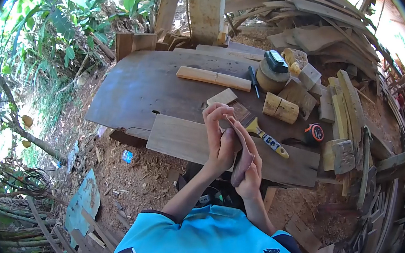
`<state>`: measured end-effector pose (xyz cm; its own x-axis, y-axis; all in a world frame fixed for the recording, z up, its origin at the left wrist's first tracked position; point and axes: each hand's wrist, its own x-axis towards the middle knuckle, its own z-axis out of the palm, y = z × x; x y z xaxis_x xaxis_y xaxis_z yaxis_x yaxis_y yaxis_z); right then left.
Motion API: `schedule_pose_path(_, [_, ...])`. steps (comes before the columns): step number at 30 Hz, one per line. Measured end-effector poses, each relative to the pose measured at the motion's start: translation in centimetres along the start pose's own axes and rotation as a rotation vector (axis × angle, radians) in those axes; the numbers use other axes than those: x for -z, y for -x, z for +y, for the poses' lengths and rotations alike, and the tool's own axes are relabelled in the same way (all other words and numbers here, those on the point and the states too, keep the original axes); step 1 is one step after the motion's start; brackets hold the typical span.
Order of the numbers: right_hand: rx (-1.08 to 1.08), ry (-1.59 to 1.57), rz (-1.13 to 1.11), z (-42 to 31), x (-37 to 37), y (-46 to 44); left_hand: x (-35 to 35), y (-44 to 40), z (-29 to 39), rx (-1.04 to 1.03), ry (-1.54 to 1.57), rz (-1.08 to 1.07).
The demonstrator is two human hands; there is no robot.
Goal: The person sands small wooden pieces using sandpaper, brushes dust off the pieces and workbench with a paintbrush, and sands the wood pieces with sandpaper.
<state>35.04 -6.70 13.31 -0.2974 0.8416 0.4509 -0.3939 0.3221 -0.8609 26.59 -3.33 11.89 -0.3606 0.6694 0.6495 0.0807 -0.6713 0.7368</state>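
In front of my chest, both hands are on a folded reddish-brown sheet of sandpaper [244, 161], held upright. My right hand [251, 178] is closed around its right side, with the fingers partly hidden behind it. My left hand [222, 137] curls at the other side, its bent fingertips at the sheet's top edge. Just beyond the hands lies a paintbrush [268, 141] with a yellow handle, its bristles partly covered by my fingers. A small pale wood block [222, 96] rests near the bristles.
The plank table [132, 87] carries a long wooden strip [213, 78], a blue pen [254, 81], a split wooden cylinder [281, 108], an orange-black tape measure [314, 133] and a dark device [276, 61] on a round block. Stacked boards [325, 40] stand behind; sawdust [127, 183] covers the ground.
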Motion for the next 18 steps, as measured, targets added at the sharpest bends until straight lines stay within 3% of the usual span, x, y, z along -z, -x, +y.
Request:
schedule_pose_path(2, [0.006,-0.019,0.091,3.0,-0.1,0.9,0.3,-0.3,0.2,-0.007,-0.061,-0.030])
schedule_pose_path(3, [-0.169,-0.168,0.152,3.7,-0.2,1.3,0.4,-0.5,0.2,0.016,-0.052,-0.015])
schedule_pose_path(6, [-0.365,-0.209,0.201,4.5,0.3,1.6,0.8,-0.7,0.2,0.037,-0.056,-0.015])
schedule_pose_path(11, [0.046,0.116,0.054,-0.3,-1.5,0.2,0.8,-0.4,0.7,0.012,-0.077,-0.060])
schedule_pose_path(14, [0.041,0.126,0.073,0.2,-1.6,0.4,0.9,-0.4,0.8,0.010,-0.049,-0.069])
schedule_pose_path(18, [-0.134,0.041,0.139,4.1,-0.8,1.3,1.6,-0.5,-0.1,0.043,0.000,-0.061])
